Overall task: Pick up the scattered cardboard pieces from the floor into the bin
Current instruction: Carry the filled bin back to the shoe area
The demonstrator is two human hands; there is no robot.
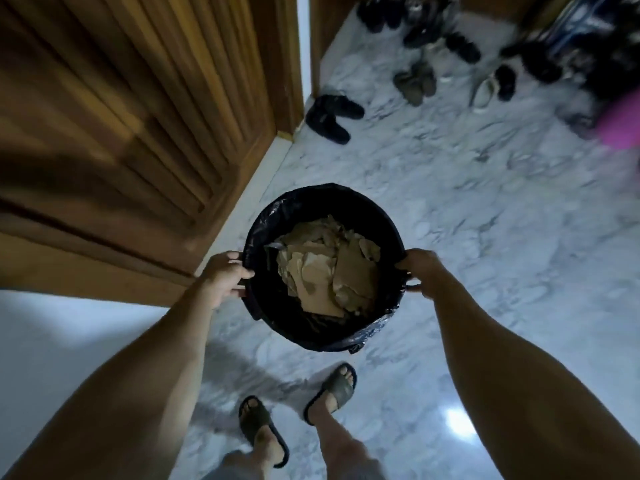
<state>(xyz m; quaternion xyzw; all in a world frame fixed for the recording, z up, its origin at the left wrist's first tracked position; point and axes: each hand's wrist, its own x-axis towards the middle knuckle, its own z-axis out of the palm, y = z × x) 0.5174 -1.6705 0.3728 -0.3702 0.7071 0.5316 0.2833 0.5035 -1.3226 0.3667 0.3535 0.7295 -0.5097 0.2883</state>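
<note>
A round black bin (311, 199) lined with a black plastic bag hangs above the marble floor in the middle of the view. Several torn brown cardboard pieces (329, 268) lie piled inside it. My left hand (227, 277) grips the bin's left rim and handle. My right hand (420, 271) grips the right rim and handle. No loose cardboard shows on the visible floor.
A wooden door (121, 133) and its frame stand at the left. Several shoes and slippers (332, 116) lie scattered at the far end of the white marble floor (485, 220). A pink object (620, 126) sits at the right edge. My feet in dark slippers (330, 389) stand below the bin.
</note>
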